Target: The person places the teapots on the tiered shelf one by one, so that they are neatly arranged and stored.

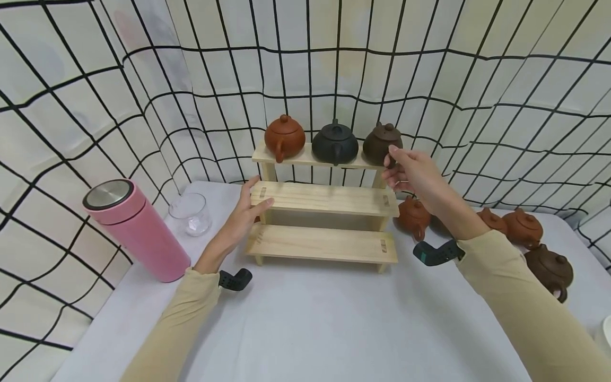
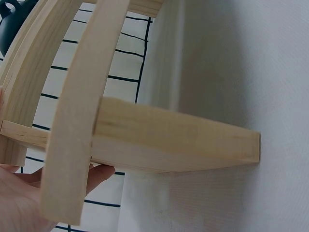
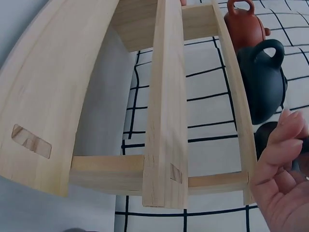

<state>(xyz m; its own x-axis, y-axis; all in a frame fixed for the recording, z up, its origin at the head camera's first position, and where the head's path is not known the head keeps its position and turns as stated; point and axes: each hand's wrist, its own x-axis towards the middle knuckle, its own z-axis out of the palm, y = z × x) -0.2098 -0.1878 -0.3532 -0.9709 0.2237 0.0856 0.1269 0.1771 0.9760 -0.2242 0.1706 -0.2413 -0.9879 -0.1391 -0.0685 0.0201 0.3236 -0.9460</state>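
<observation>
A three-tier wooden stand [image 1: 324, 197] stands on the white-covered table. On its top tier sit an orange-brown teapot [image 1: 285, 135], a black teapot [image 1: 335, 139] and, at the right end, a dark brown teapot [image 1: 377, 142]. My right hand [image 1: 417, 172] pinches the dark brown teapot at its handle, between thumb and fingertips; in the right wrist view the fingers [image 3: 285, 142] mostly cover this pot. With the thumb on top, my left hand [image 1: 236, 220] grips the left end of the middle tier. In the left wrist view, the wood hides part of that hand [image 2: 21, 198].
To the left, a pink thermos [image 1: 143, 236] stands beside a clear glass cup [image 1: 191, 215]. Right of the stand are a reddish teapot [image 1: 412, 215], another reddish one [image 1: 523, 228] and a brown teapot [image 1: 549, 268], among others partly behind my right arm. Black wire mesh encloses the back and sides.
</observation>
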